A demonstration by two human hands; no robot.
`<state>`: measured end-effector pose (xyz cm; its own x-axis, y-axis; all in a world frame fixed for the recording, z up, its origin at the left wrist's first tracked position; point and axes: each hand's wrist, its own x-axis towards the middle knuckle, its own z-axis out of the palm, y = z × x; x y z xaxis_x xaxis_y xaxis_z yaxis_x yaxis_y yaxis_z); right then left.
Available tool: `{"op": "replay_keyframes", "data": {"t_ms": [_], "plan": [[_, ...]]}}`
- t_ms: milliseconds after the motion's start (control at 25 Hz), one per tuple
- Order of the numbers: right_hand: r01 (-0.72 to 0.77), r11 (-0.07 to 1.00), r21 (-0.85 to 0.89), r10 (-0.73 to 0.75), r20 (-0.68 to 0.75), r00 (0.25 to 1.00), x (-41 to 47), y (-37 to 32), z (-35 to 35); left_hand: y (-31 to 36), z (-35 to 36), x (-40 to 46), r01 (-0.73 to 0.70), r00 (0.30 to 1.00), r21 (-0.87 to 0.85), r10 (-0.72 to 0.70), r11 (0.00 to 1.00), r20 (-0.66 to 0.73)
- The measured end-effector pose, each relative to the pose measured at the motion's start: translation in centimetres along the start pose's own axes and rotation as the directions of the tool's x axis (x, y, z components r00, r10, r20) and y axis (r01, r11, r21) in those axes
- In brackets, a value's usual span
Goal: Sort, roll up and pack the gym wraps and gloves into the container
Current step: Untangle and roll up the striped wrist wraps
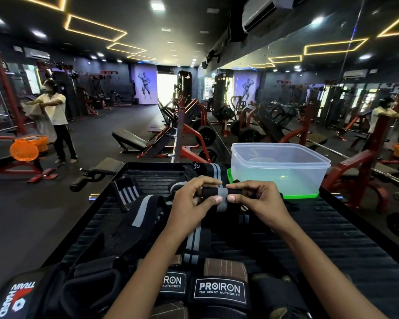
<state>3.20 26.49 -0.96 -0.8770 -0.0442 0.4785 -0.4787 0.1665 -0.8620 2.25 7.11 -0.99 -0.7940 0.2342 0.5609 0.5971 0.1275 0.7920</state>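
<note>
Left hand (192, 199): I pinched the rolled wrap (219, 195).
Right hand (255, 200): I gripped its other end.
Container (279, 166): at one o'clock, apparently empty.

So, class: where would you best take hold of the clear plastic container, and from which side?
Take the clear plastic container by its rim on the near side. It stands upright and open on a green lid; the rim's lip gives a grip, and nothing shows inside. The hands are busy with the wrap.

At the left of my view a person (55, 116) in a white shirt stands beside an orange basket (29, 146); an incline bench (130, 140) sits mid-frame.
</note>
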Motion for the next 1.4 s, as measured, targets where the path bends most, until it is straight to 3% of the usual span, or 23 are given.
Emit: {"op": "replay_keyframes", "data": {"t_ms": [240, 320, 520, 760, 1040, 1240, 1400], "plan": [[0.098, 0.995, 0.009, -0.099, 0.097, 0.990, -0.3, -0.3, 0.4, -0.2, -0.1, 0.1, 0.042, 0.997, -0.083, -0.047, 0.996, -0.066], [0.081, 0.997, 0.017, -0.082, 0.067, 0.994, -0.3, -0.7, 0.4, -0.2, 0.1, 0.1, 0.066, 0.996, -0.099, -0.072, 0.993, -0.058], [0.052, 0.998, -0.043, -0.050, 0.036, 0.998, -0.4, -0.9, 0.3, -0.7, 0.2, -0.2, -0.013, 1.000, 0.020, 0.013, 1.000, 0.015], [0.119, 0.993, -0.001, -0.118, 0.099, 0.988, -0.4, -0.9, 0.4, -0.8, 0.2, -0.1, 0.016, 0.995, -0.003, -0.016, 1.000, -0.099], [0.049, 0.994, 0.093, -0.053, 0.039, 0.998, -0.1, -0.6, 0.0, -0.6, 0.0, -0.1, -0.032, 0.999, -0.055, 0.033, 0.998, 0.028], [0.096, 0.995, 0.036, -0.099, 0.079, 0.992, -0.3, -0.7, 0.1, -0.3, 0.1, -0.2, 0.010, 1.000, -0.037, -0.011, 0.999, -0.018], [0.113, 0.990, -0.088, -0.110, 0.040, 0.993, -0.4, -0.7, 0.1, -0.5, 0.1, -0.2, 0.021, 0.997, 0.017, -0.022, 1.000, 0.077]]}}
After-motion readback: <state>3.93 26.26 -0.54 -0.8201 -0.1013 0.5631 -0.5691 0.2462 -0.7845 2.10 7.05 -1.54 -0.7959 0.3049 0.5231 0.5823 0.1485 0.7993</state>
